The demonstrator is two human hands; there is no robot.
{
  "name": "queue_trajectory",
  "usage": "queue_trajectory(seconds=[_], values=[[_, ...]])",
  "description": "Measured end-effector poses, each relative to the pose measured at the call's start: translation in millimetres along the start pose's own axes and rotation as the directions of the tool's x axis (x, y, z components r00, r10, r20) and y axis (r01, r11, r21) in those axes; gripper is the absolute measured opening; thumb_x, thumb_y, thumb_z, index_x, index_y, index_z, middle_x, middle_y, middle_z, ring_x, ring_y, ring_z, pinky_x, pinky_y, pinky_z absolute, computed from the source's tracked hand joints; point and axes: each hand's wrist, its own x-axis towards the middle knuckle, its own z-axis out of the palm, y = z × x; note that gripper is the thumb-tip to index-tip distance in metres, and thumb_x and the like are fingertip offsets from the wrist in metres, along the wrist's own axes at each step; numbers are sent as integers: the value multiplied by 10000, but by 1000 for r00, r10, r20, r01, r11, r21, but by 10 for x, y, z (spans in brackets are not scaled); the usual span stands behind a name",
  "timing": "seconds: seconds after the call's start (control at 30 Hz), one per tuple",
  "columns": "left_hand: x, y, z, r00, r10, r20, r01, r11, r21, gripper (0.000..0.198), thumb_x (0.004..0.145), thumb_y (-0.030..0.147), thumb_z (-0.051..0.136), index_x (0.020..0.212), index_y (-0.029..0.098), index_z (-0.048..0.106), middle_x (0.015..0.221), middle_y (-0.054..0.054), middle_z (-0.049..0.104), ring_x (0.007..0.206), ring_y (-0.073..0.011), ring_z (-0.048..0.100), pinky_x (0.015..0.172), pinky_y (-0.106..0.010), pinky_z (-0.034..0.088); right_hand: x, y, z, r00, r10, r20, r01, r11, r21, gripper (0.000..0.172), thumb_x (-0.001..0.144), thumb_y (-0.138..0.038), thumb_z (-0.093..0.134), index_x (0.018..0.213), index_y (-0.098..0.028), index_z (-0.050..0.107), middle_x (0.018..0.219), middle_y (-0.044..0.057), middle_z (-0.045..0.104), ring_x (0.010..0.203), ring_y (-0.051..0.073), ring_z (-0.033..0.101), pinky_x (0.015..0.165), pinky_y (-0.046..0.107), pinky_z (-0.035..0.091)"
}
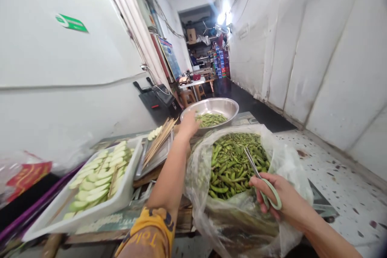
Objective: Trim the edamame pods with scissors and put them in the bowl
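Over the green pods (229, 173) heaped in an open plastic bag (286, 157), in the right hand (286, 193): scissors (256, 171), held by the pale green handles in a closed grip. Around the blades, the bag's crumpled rim, with room upward and to the right, above the speckled floor (341, 173). Pointed away and leftward, along a long axis slanting from handles at lower right to tips. Past the bag, a shiny basin (228, 108) near the far end of the counter (121, 219), with loose pods (211, 119) inside — and at its left rim, the left hand (190, 124), with fingers too hidden to tell open from closed. Left of the forearm, skewers (161, 141) on a metal tray (165, 149), then a white tray (137, 151) of pale slices (98, 187) beside the counter's near edge.
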Motion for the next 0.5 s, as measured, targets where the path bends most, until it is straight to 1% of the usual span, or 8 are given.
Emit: queue_trajectory(seconds=[0.07,0.17,0.2,0.27,0.3,0.33,0.43,0.5], values=[[4,-22,5,985,-7,172,1,999,37,227,602,122,715,824,147,674,923,-123,694,988,-284,615,889,-334,431,14,18,-6,1000,-1,1,1,1000,11,364,727,-513,671,712,-175,536,510,-35,538,321,67,424,266,150,256],[-246,85,101,939,97,330,-85,995,-48,188,718,235,662,887,168,711,962,-101,717,938,-251,645,873,-321,447,14,27,-12,1000,-11,10,11,999,31,366,739,-511,666,707,-172,530,529,-30,542,358,82,471,262,146,270],[-365,136,148,885,175,432,-139,984,-113,220,764,260,624,951,183,711,1004,-86,716,941,-232,649,874,-309,450,8,25,-13,1000,-15,15,14,999,36,365,748,-508,660,704,-170,530,533,-27,543,370,85,482,262,144,274],[-590,224,245,723,311,617,-220,950,-221,250,802,262,586,1015,215,707,1037,-60,717,936,-206,653,873,-290,454,-6,15,-17,999,-20,27,19,999,42,356,763,-501,652,709,-167,541,524,-29,536,374,85,482,263,143,280],[-679,252,291,661,334,672,-245,942,-228,246,792,238,595,1007,224,713,1030,-56,719,934,-207,652,879,-291,452,-12,8,-19,999,-22,26,20,999,47,345,761,-490,660,722,-164,553,531,-29,539,377,84,484,263,142,283],[-747,265,333,642,317,698,-258,947,-193,238,766,202,615,976,225,723,1010,-60,723,933,-215,650,889,-299,448,-17,1,-21,999,-23,21,22,999,42,337,757,-483,668,739,-163,564,533,-30,542,374,83,482,263,143,286],[-831,242,413,718,205,665,-277,961,3,239,724,118,614,914,194,736,998,-108,715,968,-261,634,936,-350,424,-27,-23,-25,1000,-19,22,18,999,43,332,757,-479,669,758,-161,574,537,-29,550,366,82,479,261,146,289],[-822,213,418,730,219,647,-333,941,57,270,762,119,570,981,172,720,1072,-126,692,1040,-267,609,972,-359,406,-35,-38,-26,999,-19,28,18,999,38,336,756,-479,670,736,-161,564,535,-27,551,366,83,483,261,147,292]])
